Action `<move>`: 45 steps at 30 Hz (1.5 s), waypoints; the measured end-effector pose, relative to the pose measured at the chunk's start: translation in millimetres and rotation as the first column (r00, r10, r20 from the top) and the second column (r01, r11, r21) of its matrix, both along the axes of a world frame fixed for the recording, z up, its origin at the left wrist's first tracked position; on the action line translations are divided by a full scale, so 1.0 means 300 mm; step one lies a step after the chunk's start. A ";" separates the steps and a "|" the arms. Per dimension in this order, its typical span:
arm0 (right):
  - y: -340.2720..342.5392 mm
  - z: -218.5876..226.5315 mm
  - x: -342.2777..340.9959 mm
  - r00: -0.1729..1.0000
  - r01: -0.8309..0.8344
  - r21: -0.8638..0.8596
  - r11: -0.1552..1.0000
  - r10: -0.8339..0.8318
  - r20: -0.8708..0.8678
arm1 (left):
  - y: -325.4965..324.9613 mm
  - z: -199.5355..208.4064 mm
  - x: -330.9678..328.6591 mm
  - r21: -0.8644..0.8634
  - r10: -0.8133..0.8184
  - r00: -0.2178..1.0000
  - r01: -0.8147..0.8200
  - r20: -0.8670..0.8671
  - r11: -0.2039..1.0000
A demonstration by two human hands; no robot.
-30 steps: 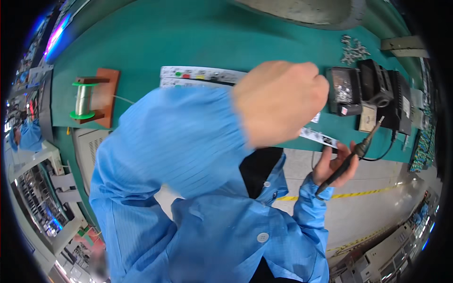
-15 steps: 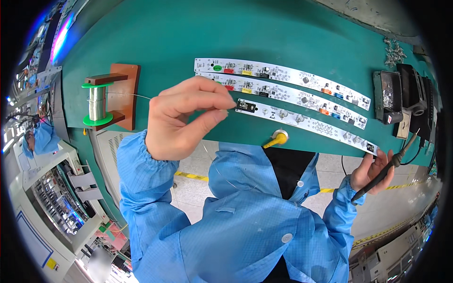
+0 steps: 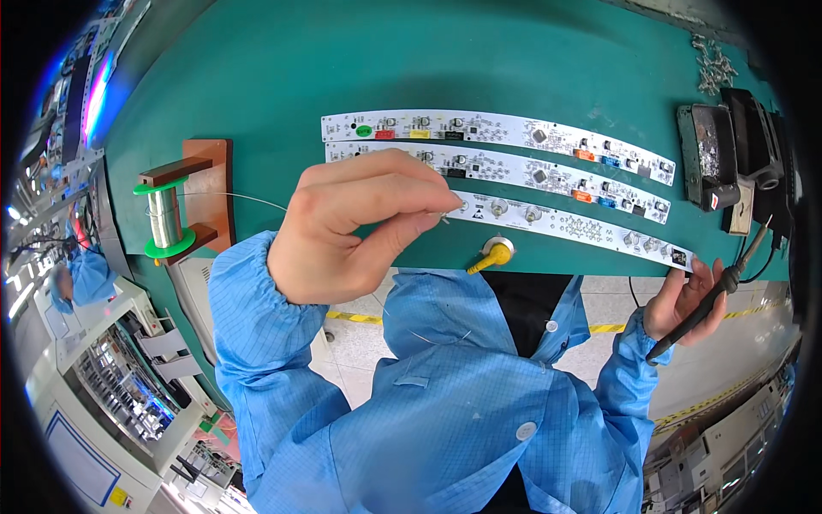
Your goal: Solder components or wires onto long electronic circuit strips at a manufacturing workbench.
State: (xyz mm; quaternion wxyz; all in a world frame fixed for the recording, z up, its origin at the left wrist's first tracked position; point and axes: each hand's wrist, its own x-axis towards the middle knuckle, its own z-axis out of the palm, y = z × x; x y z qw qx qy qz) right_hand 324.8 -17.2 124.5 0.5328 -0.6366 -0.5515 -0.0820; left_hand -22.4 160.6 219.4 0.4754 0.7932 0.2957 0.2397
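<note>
My left hand (image 3: 364,218), fingertips pinched, is over the left part of the nearest white curved circuit board (image 3: 556,221). Thin solder wire (image 3: 244,198) runs to this hand from a green-flanged spool (image 3: 167,218) on a brown stand; the pinch seems to be on it, though the fingers hide most of it. A soldering iron (image 3: 698,317) lies across my right hand (image 3: 685,307), its fingers closed round it and its tip pointing up and right. Those same fingertips touch the board's right end. Beyond lie two similar boards, a middle one (image 3: 505,171) and a far one (image 3: 505,133).
A yellow plug (image 3: 492,254) sits on a round metal stud at the bench's (image 3: 368,68) near edge. Right of the boards stand a black tray (image 3: 709,158) and a dark iron holder (image 3: 755,141). Small metal parts (image 3: 712,64) lie in a heap behind them.
My left hand has moved a little right and down over the near board. The right hand, still with the iron, has shifted slightly right. The view has tilted slightly.
</note>
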 end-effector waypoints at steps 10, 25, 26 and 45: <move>-0.013 -0.010 0.008 1.000 -0.002 -0.006 1.000 0.002 -0.024 | -0.010 0.016 0.065 0.220 -0.024 0.963 0.085 -0.270 0.972; -0.020 -0.008 0.011 1.000 -0.003 -0.036 0.999 0.003 0.003 | -0.005 0.035 0.088 0.407 -0.083 0.921 0.248 -0.381 0.879; -0.019 -0.007 0.010 1.000 -0.003 -0.034 0.999 0.003 0.004 | -0.005 0.034 0.089 0.419 -0.087 0.924 0.251 -0.373 0.873; -0.016 0.000 0.003 1.000 0.006 -0.050 0.999 -0.007 -0.017 | -0.060 0.003 0.065 0.520 -0.018 0.942 0.200 -0.334 0.830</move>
